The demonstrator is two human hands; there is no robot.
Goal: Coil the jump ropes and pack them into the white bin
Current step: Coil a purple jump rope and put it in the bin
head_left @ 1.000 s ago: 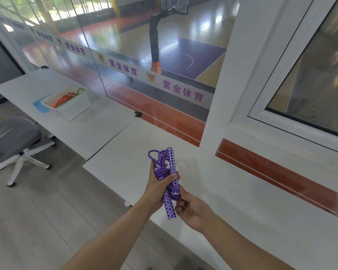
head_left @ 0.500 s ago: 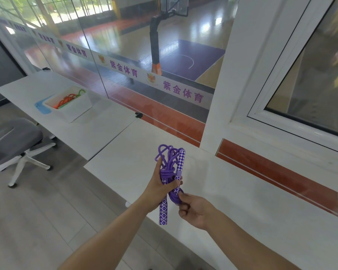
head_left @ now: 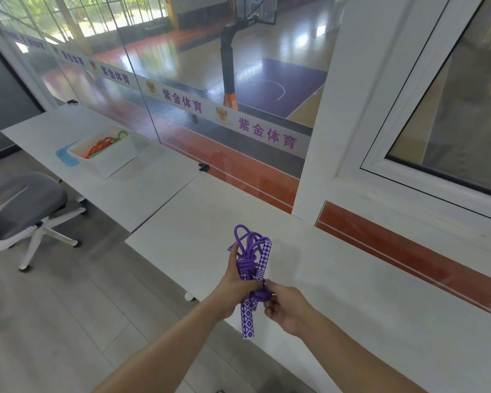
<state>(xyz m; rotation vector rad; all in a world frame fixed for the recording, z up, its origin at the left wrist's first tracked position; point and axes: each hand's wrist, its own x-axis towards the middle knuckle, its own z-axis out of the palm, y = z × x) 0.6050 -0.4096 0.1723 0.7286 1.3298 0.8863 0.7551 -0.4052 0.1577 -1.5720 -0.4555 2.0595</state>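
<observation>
A purple jump rope [head_left: 249, 259], coiled into a bundle with two purple-and-white checked handles, is held upright over the near edge of the white table [head_left: 352, 293]. My left hand [head_left: 234, 282] grips the bundle around its middle. My right hand [head_left: 284, 310] pinches the rope end at the lower part of the bundle. The white bin [head_left: 116, 161] stands on the far left table and holds orange and green ropes [head_left: 104, 144].
A blue lid [head_left: 65, 157] lies beside the bin. A grey office chair [head_left: 20, 211] stands on the floor at left. A glass wall and a white window frame run behind the tables.
The bundle has shifted slightly right and lower in my hands. My right hand moved up from below the bundle and now pinches the rope at its lower wrap.
</observation>
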